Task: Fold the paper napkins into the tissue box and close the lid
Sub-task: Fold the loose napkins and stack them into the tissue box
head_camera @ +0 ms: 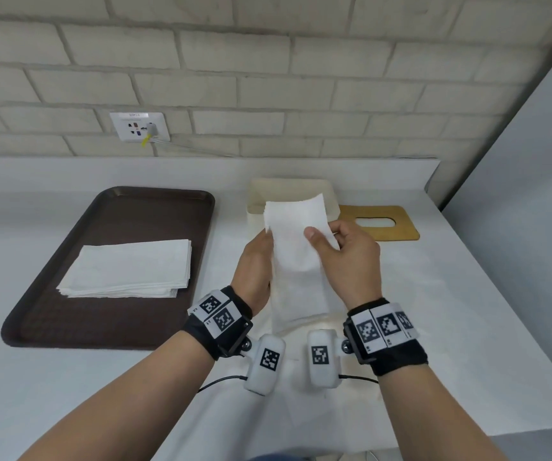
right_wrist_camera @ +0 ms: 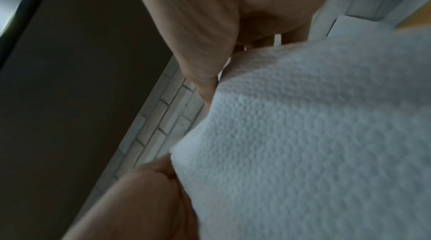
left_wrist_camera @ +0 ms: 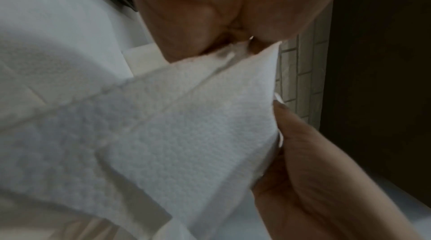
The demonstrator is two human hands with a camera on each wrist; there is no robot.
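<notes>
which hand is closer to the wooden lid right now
Right. The right hand grips the folded napkin just short of the wooden lid; the left hand holds the napkin's far side.

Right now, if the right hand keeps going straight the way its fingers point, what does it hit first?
Likely the open tissue box. The right hand grips the folded napkin and points forward-left toward the wall; the napkin's top edge overlaps the box in the head view. How far apart they are in depth is unclear.

head looks down, wrists close on napkin (left_wrist_camera: 163, 124)
</notes>
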